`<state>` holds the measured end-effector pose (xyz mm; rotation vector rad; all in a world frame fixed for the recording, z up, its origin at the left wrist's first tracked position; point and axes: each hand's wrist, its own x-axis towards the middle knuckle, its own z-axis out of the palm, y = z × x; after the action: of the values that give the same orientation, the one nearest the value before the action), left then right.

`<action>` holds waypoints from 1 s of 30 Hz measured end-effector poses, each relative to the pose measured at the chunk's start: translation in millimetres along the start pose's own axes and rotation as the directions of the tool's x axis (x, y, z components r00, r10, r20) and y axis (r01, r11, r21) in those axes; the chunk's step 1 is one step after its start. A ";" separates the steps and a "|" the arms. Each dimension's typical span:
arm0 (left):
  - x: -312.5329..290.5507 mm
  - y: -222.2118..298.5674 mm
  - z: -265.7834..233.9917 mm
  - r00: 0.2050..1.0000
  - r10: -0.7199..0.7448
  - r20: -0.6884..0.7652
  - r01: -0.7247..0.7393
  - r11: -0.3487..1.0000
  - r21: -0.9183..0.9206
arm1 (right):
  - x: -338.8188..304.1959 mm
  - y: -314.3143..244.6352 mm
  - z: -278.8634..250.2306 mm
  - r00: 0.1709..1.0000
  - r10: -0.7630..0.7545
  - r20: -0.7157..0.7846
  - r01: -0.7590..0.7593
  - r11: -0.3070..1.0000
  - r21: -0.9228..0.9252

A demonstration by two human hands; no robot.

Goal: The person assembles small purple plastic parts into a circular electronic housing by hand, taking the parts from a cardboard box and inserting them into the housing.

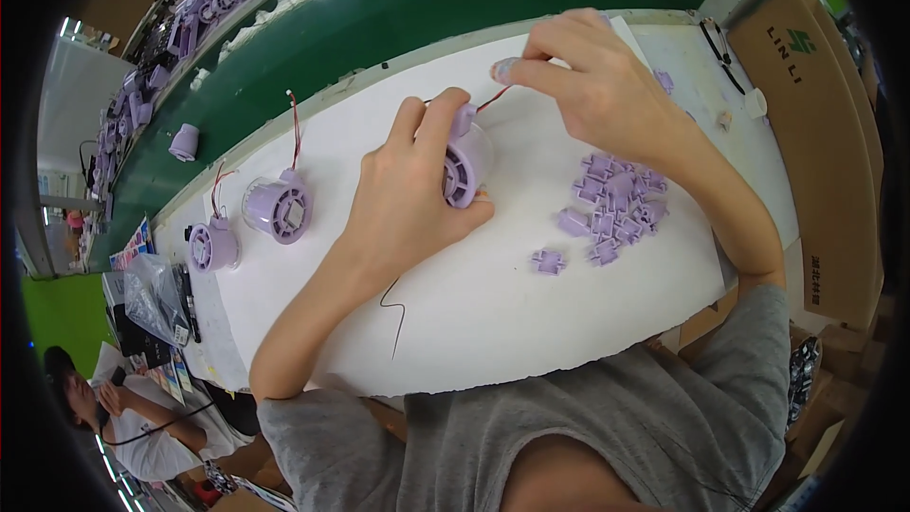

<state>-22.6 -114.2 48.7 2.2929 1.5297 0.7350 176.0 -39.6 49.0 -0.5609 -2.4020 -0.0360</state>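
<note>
Well, fan (462, 171): I had the purple housing above the white sheet (493, 322) on the worktop (770, 166); whether it touched down, I could not tell.
Left hand (403, 166): its grip was wrapped round the fan's side, fingers near the wire outlet.
Right hand (607, 76): its grip seemed pinched on the red wire (491, 100), whose far end the fingertips hid.
Wire step: I judged it was being drawn out straight from the fan.
Wire's next need: a firm left hold, I reckoned, and only a light pull.
Small parts (616, 194): these lay heaped to the right, untouched.
Other fans (289, 209): two sat to the left, wires out.
</note>
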 end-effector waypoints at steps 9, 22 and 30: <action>42.1 -54.7 -50.6 0.993 0.032 0.117 -0.051 0.985 0.167 | 15.7 48.7 4.3 0.932 0.354 0.072 -0.358 0.874 0.329; 77.6 -270.2 -153.5 0.679 -0.717 0.161 0.596 0.665 0.450 | 14.5 25.7 13.0 0.800 0.438 0.411 -0.595 0.674 0.438; -0.5 -319.1 -201.1 0.687 -0.477 -0.548 0.687 0.671 0.277 | -14.7 36.1 -16.8 0.733 0.571 0.370 -0.680 0.600 0.422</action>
<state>-381.0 3.2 55.7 1.7045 2.7587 0.7646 210.9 -15.3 48.8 -1.1434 -2.0988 1.0231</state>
